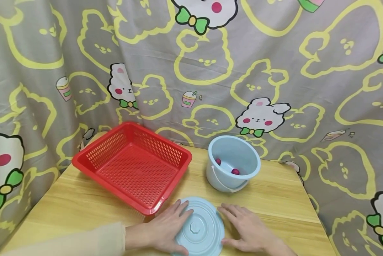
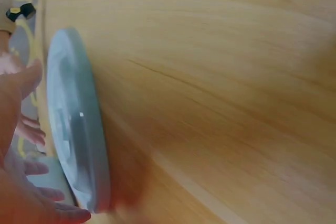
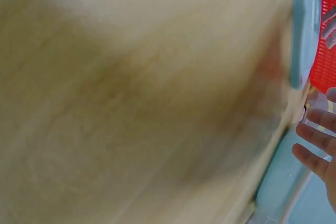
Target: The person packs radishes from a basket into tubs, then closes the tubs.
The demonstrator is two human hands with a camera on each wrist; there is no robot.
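A round light-blue lid [image 1: 200,229] lies on the table at the front, its ridged top and small central knob facing up. My left hand [image 1: 165,227] is at the lid's left side, fingers spread, with fingertips over or against its rim. On the opposite side is my right hand [image 1: 247,227], fingers loosely extended close to the rim; I cannot tell whether it touches. The left wrist view shows the lid [image 2: 73,119] edge-on beside the left hand's spread fingers [image 2: 65,214]. Behind the lid stands a light-blue bucket [image 1: 224,179] with two dark-red balls [image 1: 235,171] inside.
A red perforated plastic basket [image 1: 137,170] sits at the back left, its near corner close to the left hand. The bucket's white handle [image 1: 221,183] hangs down its front. Wood-grain table [image 1: 281,199] lies beneath everything, with a patterned grey curtain [image 1: 207,96] behind.
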